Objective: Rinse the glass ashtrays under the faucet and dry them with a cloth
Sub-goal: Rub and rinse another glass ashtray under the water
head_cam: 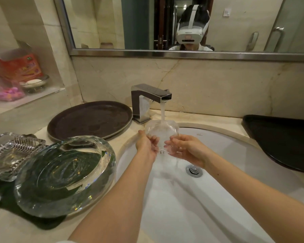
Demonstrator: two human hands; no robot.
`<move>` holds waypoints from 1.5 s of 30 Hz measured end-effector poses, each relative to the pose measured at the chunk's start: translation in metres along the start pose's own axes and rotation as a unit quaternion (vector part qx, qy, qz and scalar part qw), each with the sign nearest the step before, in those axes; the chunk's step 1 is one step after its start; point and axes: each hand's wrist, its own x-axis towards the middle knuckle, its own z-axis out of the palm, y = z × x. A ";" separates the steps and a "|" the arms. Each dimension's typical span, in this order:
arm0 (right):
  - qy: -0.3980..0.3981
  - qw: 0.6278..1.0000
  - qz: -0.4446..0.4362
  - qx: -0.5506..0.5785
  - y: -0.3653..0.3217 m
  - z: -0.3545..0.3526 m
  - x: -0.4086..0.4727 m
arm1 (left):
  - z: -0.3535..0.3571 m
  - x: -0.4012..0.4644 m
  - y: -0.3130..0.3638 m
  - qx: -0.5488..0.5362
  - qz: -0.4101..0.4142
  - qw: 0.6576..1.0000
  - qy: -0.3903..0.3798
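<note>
Both hands hold a glass ashtray (162, 133) under the faucet (150, 100); basin lettering unreadable.

The small glass ashtray (162, 132) was smeared by running water, so its shape & rim couldn't be read, and the fingers of the left hand (147, 144) and right hand (184, 148) covered its lower part. The square ashtray (12, 153) was cut off by the frame's left edge. The red box (16, 65) on the shelf was too blurred to read; the black tray (284, 141) ran off the right edge.
</note>
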 end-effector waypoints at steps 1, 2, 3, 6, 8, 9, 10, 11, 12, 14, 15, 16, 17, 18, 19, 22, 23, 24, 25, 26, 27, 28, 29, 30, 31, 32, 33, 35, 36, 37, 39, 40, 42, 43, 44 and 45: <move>0.005 1.000 -0.015 -0.010 -0.001 0.001 0.000 | 0.000 0.000 0.000 0.024 -0.005 1.000 0.013; 0.015 0.999 -0.036 -0.034 -0.002 0.002 0.000 | 0.001 0.001 0.001 0.053 -0.008 0.998 0.022; 0.030 0.995 -0.062 -0.074 -0.003 0.002 0.000 | 0.001 -0.001 0.001 0.091 -0.017 0.996 0.018; 0.094 0.939 -0.163 -0.288 -0.002 0.003 0.000 | 0.000 -0.004 -0.001 0.154 -0.078 0.984 -0.048; 0.110 0.851 -0.214 -0.467 0.008 0.001 0.003 | 0.000 -0.007 -0.001 0.103 -0.117 0.982 -0.103; 0.107 0.791 -0.237 -0.554 0.012 0.001 0.003 | 0.001 -0.007 0.000 0.076 -0.123 0.983 -0.112; 0.105 0.732 -0.255 -0.623 0.015 0.000 0.002 | 0.001 -0.007 0.000 0.060 -0.120 0.985 -0.109; 0.102 0.690 -0.272 -0.663 0.017 -0.001 0.001 | 0.000 -0.006 0.000 0.056 -0.111 0.987 -0.097; 0.095 0.666 -0.290 -0.680 0.017 -0.001 -0.001 | 0.000 -0.003 0.000 0.055 -0.105 0.989 -0.086; 0.059 0.656 -0.327 -0.677 0.019 0.001 -0.004 | 0.000 0.000 -0.001 0.084 -0.078 0.990 -0.087; 0.031 0.663 -0.326 -0.674 0.021 0.006 -0.005 | 0.001 -0.002 -0.001 0.108 -0.067 0.987 -0.097; 0.009 0.669 -0.313 -0.674 0.021 0.012 -0.007 | 0.001 -0.004 -0.001 0.131 -0.062 0.984 -0.104; -0.008 0.673 -0.297 -0.677 0.022 0.017 -0.006 | 0.001 -0.005 -0.002 0.150 -0.057 0.981 -0.108; -0.018 0.670 -0.283 -0.686 0.022 0.020 -0.005 | 0.002 -0.005 -0.002 0.161 -0.053 0.979 -0.114; -0.021 0.660 -0.265 -0.703 0.022 0.022 -0.004 | 0.002 -0.004 -0.003 0.159 -0.053 0.979 -0.120; 0.011 0.601 -0.187 -0.777 0.017 0.010 0.001 | 0.003 -0.006 -0.006 0.157 -0.053 0.975 -0.150; 0.025 0.585 -0.166 -0.794 0.016 0.008 0.001 | 0.003 -0.006 -0.006 0.156 -0.052 0.973 -0.160; 0.036 0.568 -0.152 -0.808 0.016 0.007 0.001 | 0.003 -0.007 -0.006 0.155 -0.050 0.974 -0.161; 0.048 0.555 -0.155 -0.816 0.018 0.008 0.001 | 0.003 -0.008 -0.005 0.147 -0.046 0.976 -0.157; 0.068 0.545 -0.185 -0.815 0.021 0.011 0.001 | 0.003 -0.007 -0.005 0.139 -0.038 0.978 -0.148; 0.090 0.540 -0.227 -0.806 0.024 0.015 0.001 | 0.003 -0.005 -0.005 0.133 -0.026 0.981 -0.138; 0.112 0.543 -0.263 -0.790 0.026 0.019 0.002 | 0.003 -0.001 -0.004 0.136 -0.006 0.983 -0.123; 0.121 0.564 -0.275 -0.769 0.028 0.023 0.001 | 0.002 0.002 -0.005 0.139 0.010 0.984 -0.109; 0.117 0.599 -0.273 -0.744 0.029 0.026 -0.002 | 0.002 0.005 -0.005 0.140 0.024 0.985 -0.097; 0.096 0.640 -0.276 -0.711 0.030 0.029 -0.006 | 0.001 0.007 -0.006 0.128 0.026 0.987 -0.088; 0.072 0.681 -0.280 -0.673 0.029 0.031 -0.007 | 0.000 0.007 -0.006 0.119 0.021 0.989 -0.083; 0.052 0.706 -0.288 -0.645 0.028 0.030 -0.008 | 0.000 0.006 -0.007 0.114 0.012 0.990 -0.085; 0.020 0.693 -0.261 -0.672 0.024 0.026 -0.005 | 0.002 0.005 -0.009 0.126 -0.001 0.987 -0.095; 0.014 0.674 -0.236 -0.700 0.022 0.024 -0.003 | 0.003 0.003 -0.009 0.127 -0.005 0.987 -0.102; 0.012 0.657 -0.210 -0.724 0.020 0.020 0.000 | 0.004 0.003 -0.010 0.123 -0.009 0.986 -0.108; 0.013 0.645 -0.160 -0.747 0.015 0.010 0.001 | 0.004 0.003 -0.009 0.102 -0.006 0.987 -0.123; 0.018 0.655 -0.142 -0.742 0.013 0.006 0.001 | 0.004 0.003 -0.007 0.096 0.000 0.988 -0.125; 0.046 0.702 -0.130 -0.699 0.011 -0.001 0.000 | 0.003 0.005 -0.005 0.088 0.025 0.989 -0.118; 0.063 0.734 -0.139 -0.662 0.012 -0.004 0.001 | 0.002 0.007 -0.005 0.088 0.040 0.989 -0.109; 0.075 0.772 -0.150 -0.613 0.014 -0.005 0.001 | 0.003 0.008 -0.004 0.090 0.054 0.990 -0.098; 0.084 0.817 -0.149 -0.551 0.016 -0.003 0.003 | 0.003 0.006 -0.004 0.102 0.069 0.989 -0.088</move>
